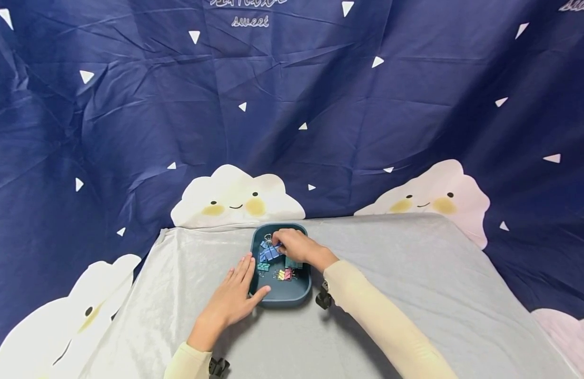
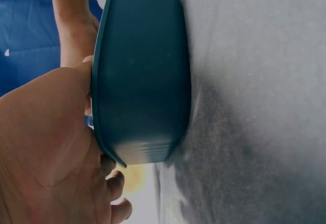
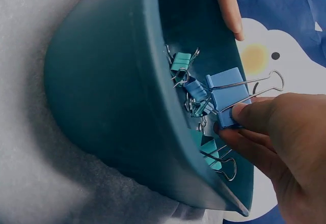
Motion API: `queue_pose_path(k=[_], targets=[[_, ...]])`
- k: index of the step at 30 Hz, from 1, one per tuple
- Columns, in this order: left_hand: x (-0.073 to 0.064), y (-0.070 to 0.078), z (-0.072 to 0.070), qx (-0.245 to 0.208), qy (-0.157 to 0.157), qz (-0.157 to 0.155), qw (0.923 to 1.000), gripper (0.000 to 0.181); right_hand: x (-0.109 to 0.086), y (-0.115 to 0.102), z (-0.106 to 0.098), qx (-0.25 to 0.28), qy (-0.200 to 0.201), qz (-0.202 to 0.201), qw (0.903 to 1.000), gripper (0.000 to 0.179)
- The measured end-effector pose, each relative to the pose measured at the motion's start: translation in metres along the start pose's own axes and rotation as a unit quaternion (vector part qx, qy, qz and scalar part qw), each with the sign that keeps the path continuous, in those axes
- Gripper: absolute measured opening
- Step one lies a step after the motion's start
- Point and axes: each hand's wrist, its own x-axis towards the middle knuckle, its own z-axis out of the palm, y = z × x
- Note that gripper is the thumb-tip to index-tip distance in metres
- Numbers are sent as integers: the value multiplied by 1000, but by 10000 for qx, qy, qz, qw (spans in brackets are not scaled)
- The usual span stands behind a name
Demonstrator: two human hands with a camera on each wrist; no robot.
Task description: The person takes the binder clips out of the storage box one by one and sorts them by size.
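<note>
My right hand (image 1: 296,246) reaches into a dark teal plastic bin (image 1: 282,303) and pinches a large blue binder clip (image 3: 228,92) between thumb and fingers. In the right wrist view, smaller blue binder clips (image 3: 195,88) and green binder clips (image 3: 181,61) lie in the bin below it. Yellow and pink binder clips (image 1: 284,274) show near the bin's middle in the head view. My left hand (image 1: 232,295) rests on the bin's left rim with its fingers straight and spread. The left wrist view shows that palm (image 2: 48,147) against the rim.
The bin stands on a table covered with grey cloth (image 1: 396,247). Behind the table hangs a dark blue curtain (image 1: 292,79) printed with white triangles and smiling clouds. A black strap piece (image 1: 323,297) sits under the right wrist.
</note>
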Motion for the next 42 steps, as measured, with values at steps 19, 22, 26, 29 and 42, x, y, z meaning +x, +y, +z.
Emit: queue_pose_path(k=[19,22,26,29,42], targets=[[-3,-1,0,170,113,97,9997,96,-9,7,-5,155,459,-423,9979,17],[-3,-1,1,178,101,129,9997,96,-13,8,-8,252,498,-418,9976,18],[-3,1,0,137,93,137,9998,96,-18,11,-14,322,611,-355,9970,19],[-2,2,-1,118,194,159,9996,96,-21,13,-20,410,760,-338,9957,19],[-1,2,-1,244,147,81,9996,97,-39,23,-35,748,1219,-300,9893,13]])
